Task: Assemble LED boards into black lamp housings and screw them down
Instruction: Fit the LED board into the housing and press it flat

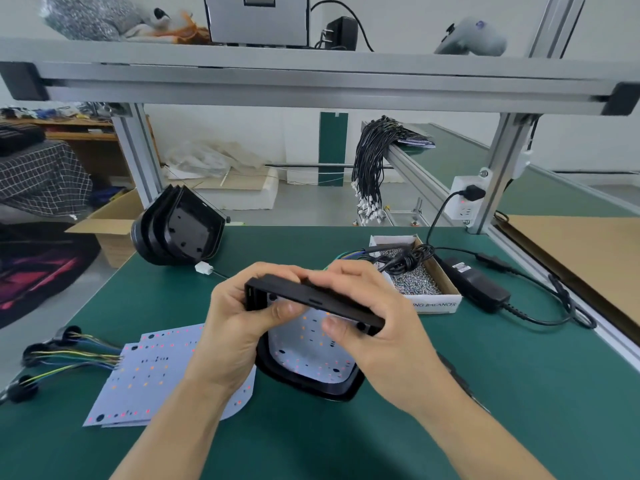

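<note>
A black lamp housing (311, 384) is held tilted above the green table, its open side facing me, with a white LED board (304, 344) inside it. My left hand (235, 323) grips the housing's upper left corner, thumb pressing on the board. My right hand (374, 317) grips the top right rim, thumb on the board too. A stack of loose white LED boards (149, 379) with coloured wires lies on the table to the left.
A stack of empty black housings (180, 230) lies on its side at the table's back left. A cardboard box of screws (420, 282) with a coiled cable sits back right, next to a black power adapter (478, 284). A wire bundle (369, 168) hangs behind.
</note>
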